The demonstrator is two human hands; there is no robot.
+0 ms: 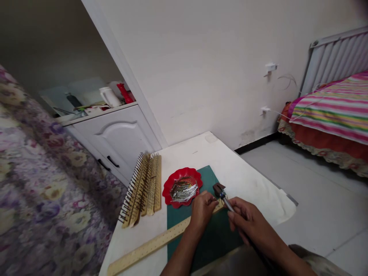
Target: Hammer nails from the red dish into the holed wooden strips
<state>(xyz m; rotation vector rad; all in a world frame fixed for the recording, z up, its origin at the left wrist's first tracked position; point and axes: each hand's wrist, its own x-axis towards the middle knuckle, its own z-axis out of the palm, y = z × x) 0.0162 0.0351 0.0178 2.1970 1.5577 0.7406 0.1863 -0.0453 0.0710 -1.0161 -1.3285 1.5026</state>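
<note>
My right hand [248, 218] is wrapped round the handle of a hammer [228, 203]. The hammer's dark head [219, 189] is above the far right end of a pale wooden strip [161, 240] with rows of small holes. Over that same end, the fingers of my left hand [203, 209] are pinched together; whatever they hold is too small to make out. The strip lies slantwise across a green mat [211, 235]. Just beyond my left hand, a red scalloped bowl [169, 184] holds many silvery nails [185, 191].
Several wooden strips studded with upright nails [143, 188] lie side by side at the white table's [238, 165] left. A white cabinet [120, 134] and a floral curtain [71, 207] border the left. At the right is a bed [339, 111] with a striped cover.
</note>
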